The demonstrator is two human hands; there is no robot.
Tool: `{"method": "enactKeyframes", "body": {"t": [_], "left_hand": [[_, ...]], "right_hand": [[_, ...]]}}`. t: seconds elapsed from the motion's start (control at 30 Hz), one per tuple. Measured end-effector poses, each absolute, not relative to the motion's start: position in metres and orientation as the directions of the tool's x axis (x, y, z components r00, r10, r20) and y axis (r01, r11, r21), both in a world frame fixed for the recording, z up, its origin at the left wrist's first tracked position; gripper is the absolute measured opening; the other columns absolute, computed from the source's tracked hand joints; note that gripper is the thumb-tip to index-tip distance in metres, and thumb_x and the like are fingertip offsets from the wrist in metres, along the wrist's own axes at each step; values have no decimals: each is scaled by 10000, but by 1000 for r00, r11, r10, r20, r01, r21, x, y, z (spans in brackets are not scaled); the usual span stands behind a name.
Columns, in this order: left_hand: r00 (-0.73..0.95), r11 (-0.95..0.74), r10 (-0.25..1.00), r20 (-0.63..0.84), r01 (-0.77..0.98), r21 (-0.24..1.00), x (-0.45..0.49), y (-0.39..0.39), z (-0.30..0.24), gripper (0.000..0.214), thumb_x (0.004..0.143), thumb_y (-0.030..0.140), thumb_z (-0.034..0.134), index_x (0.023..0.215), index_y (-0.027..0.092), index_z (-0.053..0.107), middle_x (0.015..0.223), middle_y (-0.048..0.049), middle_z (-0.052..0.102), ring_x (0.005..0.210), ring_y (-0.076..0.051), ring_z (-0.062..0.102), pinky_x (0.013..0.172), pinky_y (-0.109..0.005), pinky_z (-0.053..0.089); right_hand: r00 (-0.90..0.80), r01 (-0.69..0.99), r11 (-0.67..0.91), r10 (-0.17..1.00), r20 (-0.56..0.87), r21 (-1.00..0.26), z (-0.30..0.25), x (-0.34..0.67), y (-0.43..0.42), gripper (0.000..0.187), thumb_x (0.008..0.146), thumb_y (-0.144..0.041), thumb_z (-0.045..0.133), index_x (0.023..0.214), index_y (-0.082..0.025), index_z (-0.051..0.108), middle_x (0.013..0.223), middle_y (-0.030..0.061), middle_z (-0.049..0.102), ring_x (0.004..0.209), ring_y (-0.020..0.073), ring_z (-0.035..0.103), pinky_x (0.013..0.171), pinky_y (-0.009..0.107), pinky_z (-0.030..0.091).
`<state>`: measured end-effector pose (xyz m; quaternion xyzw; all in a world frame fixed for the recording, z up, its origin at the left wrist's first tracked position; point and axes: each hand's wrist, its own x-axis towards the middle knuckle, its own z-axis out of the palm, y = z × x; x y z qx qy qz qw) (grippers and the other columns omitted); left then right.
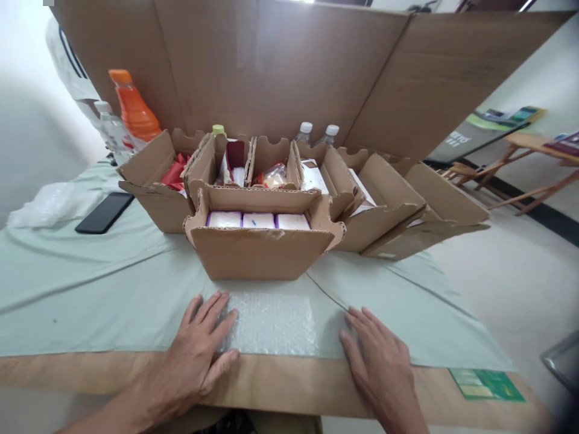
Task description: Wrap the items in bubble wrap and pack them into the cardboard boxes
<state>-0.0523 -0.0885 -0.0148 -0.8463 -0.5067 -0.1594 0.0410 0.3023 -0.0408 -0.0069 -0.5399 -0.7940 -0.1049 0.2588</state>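
A rectangular piece of bubble wrap [274, 324] lies flat on the pale green cloth near the table's front edge. My left hand [205, 343] rests with fingers spread, its fingertips on the left end of the bubble wrap. To the right, apart from the wrap, my right hand [377, 358] lies on the cloth, fingers stretched out and holding nothing. Just beyond the wrap stands a low cardboard box [265, 253] with several white, purple-edged packs [257, 221] inside.
Behind stands a row of open cardboard boxes [274, 147] before a tall cardboard panel [280, 66]. At left are a black phone [104, 213], crumpled bubble wrap [47, 204], an orange bottle [136, 108] and a clear bottle [113, 129]. A green card [487, 384] lies front right.
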Motion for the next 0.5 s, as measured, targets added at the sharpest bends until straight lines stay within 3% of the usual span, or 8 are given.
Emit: {"method": "enactKeyframes", "body": {"t": [0.07, 0.13, 0.2, 0.27, 0.33, 0.4, 0.43, 0.5], "left_hand": [[395, -463, 853, 341, 874, 146, -46, -86, -11, 419, 993, 328, 535, 1383, 194, 609, 1494, -164, 597, 1394, -339, 515, 1189, -569, 310], [385, -463, 854, 351, 869, 173, -42, -83, -8, 380, 982, 286, 538, 1339, 200, 635, 1430, -144, 648, 1333, -325, 558, 1170, -560, 335], [403, -477, 853, 332, 860, 180, -44, -81, -8, 384, 973, 285, 560, 1342, 210, 637, 1410, -130, 663, 1305, -317, 574, 1147, -544, 367], [441, -506, 845, 303, 844, 181, -50, -79, -10, 426, 963, 298, 592, 1381, 223, 621, 1448, -121, 642, 1318, -319, 567, 1134, -532, 391], [469, -536, 830, 301, 821, 197, -57, -77, -13, 446, 952, 306, 618, 1393, 234, 621, 1470, -112, 631, 1322, -321, 568, 1123, -521, 411], [465, -544, 825, 321, 808, 226, -61, -76, -18, 436, 945, 304, 625, 1377, 241, 636, 1463, -106, 640, 1313, -322, 577, 1114, -519, 421], [457, -543, 824, 334, 805, 239, -62, -75, -20, 428, 943, 303, 623, 1367, 244, 643, 1453, -105, 648, 1307, -321, 582, 1108, -518, 423], [450, -548, 818, 357, 799, 248, -63, -73, -24, 426, 940, 300, 620, 1363, 250, 647, 1444, -103, 657, 1302, -318, 587, 1108, -516, 422]], "right_hand": [[-330, 872, 468, 777, 537, -141, -1, 279, -43, 334, 1031, -293, 509, 1307, -181, 660, 1304, 148, 740, 1264, 329, 661, 946, 498, 526], [-475, 775, 602, 757, 449, -194, 2, 238, -45, 404, 1006, -247, 535, 1397, -185, 611, 1421, 128, 680, 1326, 296, 622, 1022, 476, 514], [-658, 642, 733, 677, 330, -225, 1, 209, -43, 443, 984, -276, 568, 1424, -236, 605, 1503, 75, 625, 1366, 286, 594, 1070, 484, 504], [-727, 590, 772, 636, 258, -236, -4, 213, -37, 424, 981, -312, 583, 1402, -290, 631, 1535, 38, 597, 1379, 296, 587, 1076, 511, 512], [-647, 669, 706, 707, 286, -232, -9, 249, -32, 380, 992, -301, 569, 1360, -317, 665, 1499, 42, 629, 1345, 321, 614, 1018, 539, 550], [-449, 778, 571, 798, 402, -264, -8, 295, -35, 366, 987, -268, 561, 1322, -342, 687, 1379, 64, 710, 1246, 350, 674, 911, 554, 594], [-352, 802, 509, 825, 441, -312, -5, 314, -41, 370, 973, -267, 582, 1309, -373, 694, 1316, 68, 736, 1188, 364, 699, 871, 569, 604], [-283, 773, 434, 889, 360, -463, 4, 332, -60, 360, 941, -275, 646, 1235, -471, 719, 1216, 54, 752, 1107, 383, 717, 777, 569, 621]]}}
